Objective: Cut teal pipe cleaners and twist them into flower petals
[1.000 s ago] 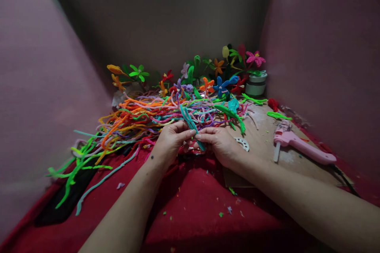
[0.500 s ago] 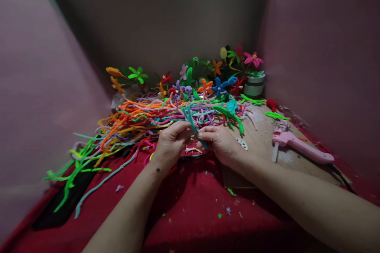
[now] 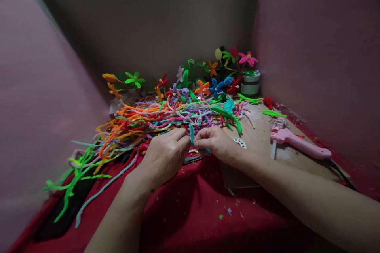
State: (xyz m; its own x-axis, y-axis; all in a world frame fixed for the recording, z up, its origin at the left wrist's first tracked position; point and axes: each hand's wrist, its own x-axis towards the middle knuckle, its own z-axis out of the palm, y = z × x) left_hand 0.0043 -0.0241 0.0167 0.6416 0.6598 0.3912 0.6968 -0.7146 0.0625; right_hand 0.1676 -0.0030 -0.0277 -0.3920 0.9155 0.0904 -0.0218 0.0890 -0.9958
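Between both hands is a short teal pipe cleaner (image 3: 192, 132), one part standing upright and another bit showing below the right fingers. My right hand (image 3: 216, 143) pinches it with thumb and forefinger. My left hand (image 3: 169, 151), back turned up, has its fingers curled closed against the same pipe cleaner; its fingertips are partly hidden. Just behind them spreads a pile of loose pipe cleaners (image 3: 142, 116) in many colours. Under the hands, scissors or a similar blade (image 3: 192, 159) show only in part.
On the cardboard (image 3: 258, 138) at right lie a pink glue gun (image 3: 303, 143), a white slotted disc (image 3: 240, 142) and green pieces (image 3: 274, 113). Pipe-cleaner flowers (image 3: 218, 86) and a pale jar (image 3: 250, 84) stand at the back. Scraps dot the red cloth (image 3: 190, 213).
My left hand has rolled over so its back faces up, and the upright teal ends now look shorter and closer together. The right hand keeps its pinch. The view has shifted slightly.
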